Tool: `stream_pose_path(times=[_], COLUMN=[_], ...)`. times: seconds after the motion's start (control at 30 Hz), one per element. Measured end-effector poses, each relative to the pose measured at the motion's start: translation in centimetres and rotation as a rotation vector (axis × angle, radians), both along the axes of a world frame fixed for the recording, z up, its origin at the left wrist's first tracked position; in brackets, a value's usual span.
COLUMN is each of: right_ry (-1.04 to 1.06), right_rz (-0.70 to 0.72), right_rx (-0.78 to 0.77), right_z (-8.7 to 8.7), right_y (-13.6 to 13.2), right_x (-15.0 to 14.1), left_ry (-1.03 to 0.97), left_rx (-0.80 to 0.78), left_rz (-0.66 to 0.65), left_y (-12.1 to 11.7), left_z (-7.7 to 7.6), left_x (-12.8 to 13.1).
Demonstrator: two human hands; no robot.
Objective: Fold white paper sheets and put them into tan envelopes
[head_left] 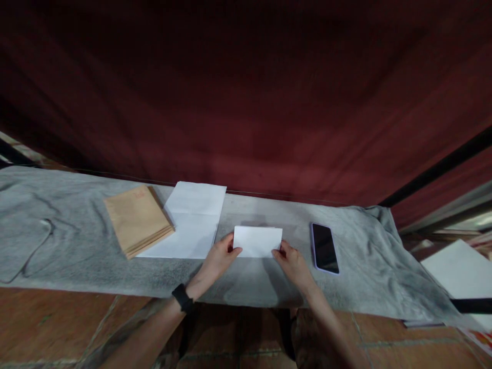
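A folded white sheet of paper lies on the grey cloth-covered table. My left hand pinches its lower left corner, thumb on top. My right hand pinches the lower right corner. Both hands rest on the cloth near the front edge. A black band sits on my left wrist.
A stack of white sheets lies left of the folded paper, with a pile of brown envelopes overlapping its left side. A phone in a lilac case lies to the right. A dark red curtain hangs behind the table.
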State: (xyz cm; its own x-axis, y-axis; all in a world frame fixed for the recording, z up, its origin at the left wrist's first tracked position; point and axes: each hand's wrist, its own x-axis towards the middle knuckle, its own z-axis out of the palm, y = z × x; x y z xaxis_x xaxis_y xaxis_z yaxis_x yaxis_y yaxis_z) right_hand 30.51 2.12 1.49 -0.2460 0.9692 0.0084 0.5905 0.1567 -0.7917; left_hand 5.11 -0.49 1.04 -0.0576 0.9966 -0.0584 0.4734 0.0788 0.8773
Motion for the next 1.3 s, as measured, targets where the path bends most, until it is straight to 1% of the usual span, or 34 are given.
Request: stream_pose_path(times=[0.27, 0.5, 0.63, 0.73, 0.9, 0.97, 1.1, 1.23, 1.3], right_ry=[-0.045, -0.048, -0.06, -0.126, -0.342, -0.407, -0.487, -0.495, -0.494], right_rz=[-0.047, -0.145, -0.139, -0.116, -0.074, -0.072, -0.086, -0.075, -0.068], right_rx=[0.002, 0.048, 0.073, 0.097, 0.151, 0.173, 0.223, 0.266, 0.262], right_z=[-1.1, -2.1, -2.3, -2.3, -2.0, -2.0, -2.1, -2.3, -2.2], right_y=[-0.1, -0.6, -0.8, -0.8, -0.9, -1.0, -1.2, -1.3, -1.2], right_x=[-0.3, -0.8, -0.8, -0.9, -1.1, -1.3, -1.5, -1.5, -1.5], left_ry=[0.095, 0.315, 0.412, 0.434, 0.477, 0.497, 0.559, 0.599, 0.608], left_rx=[-0.002, -0.023, -0.015, -0.034, -0.134, -0.152, -0.13, -0.07, -0.05], left_rz=[0.0, 0.058, 0.065, 0.06, 0.073, 0.072, 0.077, 0.066, 0.054], left_y=[-0.1, 0.1, 0.1, 0.1, 0.2, 0.2, -0.2, -0.6, -0.7], left_z=[-0.1, -0.2, -0.2, 0.0, 0.8, 1.0, 1.2, 1.3, 1.3], left_x=[0.2, 0.6, 0.8, 0.9, 1.1, 1.3, 1.8, 2.2, 2.2])
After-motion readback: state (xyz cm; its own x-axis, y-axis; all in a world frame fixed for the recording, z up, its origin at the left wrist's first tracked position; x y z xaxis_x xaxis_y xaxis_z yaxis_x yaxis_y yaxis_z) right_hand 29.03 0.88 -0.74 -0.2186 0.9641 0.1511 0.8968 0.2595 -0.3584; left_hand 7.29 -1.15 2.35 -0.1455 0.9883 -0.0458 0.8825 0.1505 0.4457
